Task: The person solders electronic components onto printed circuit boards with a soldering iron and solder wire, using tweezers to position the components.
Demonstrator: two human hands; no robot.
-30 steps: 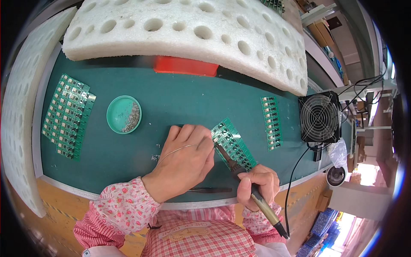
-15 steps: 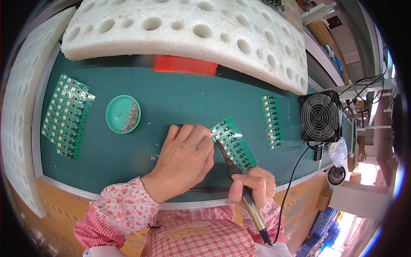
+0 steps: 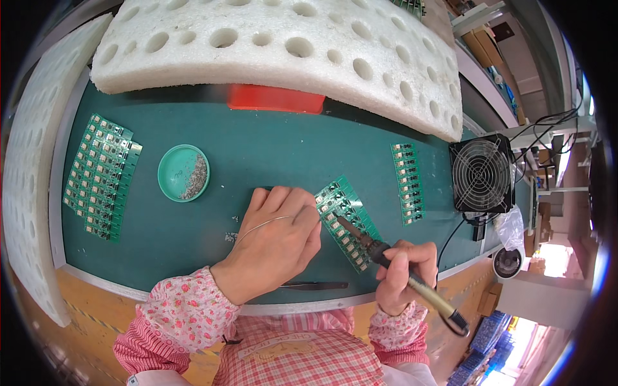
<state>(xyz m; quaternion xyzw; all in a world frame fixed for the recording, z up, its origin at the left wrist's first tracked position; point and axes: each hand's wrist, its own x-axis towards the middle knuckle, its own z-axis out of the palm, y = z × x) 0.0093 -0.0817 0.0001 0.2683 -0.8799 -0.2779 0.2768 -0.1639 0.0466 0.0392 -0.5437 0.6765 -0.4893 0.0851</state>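
Observation:
A green circuit board panel (image 3: 355, 210) with rows of small white and black components lies slanted in front of me. My right hand (image 3: 405, 273) grips a soldering iron (image 3: 378, 251), and its tip points down at the left part of the board; whether it touches cannot be told. My left hand (image 3: 273, 244) rests with curled fingers at the board's left edge. Whatever its fingertips pinch is hidden under the hand. Close to the table's front edge lies a dark, thin tool (image 3: 315, 285) like tweezers, just right of my left wrist.
A round green dish (image 3: 172, 168) holds small grey bits. More boards lie at the left (image 3: 100, 177) and the right (image 3: 407, 183). White foam blocks with holes (image 3: 270, 58) line the back and left, a red bin (image 3: 277, 100) beneath. A fan (image 3: 481, 172) stands right.
My right hand has shifted right, laying the iron at a flatter slant, and its tip has moved slightly right along the board. The tweezers-like tool shows more fully. My left hand has hardly moved.

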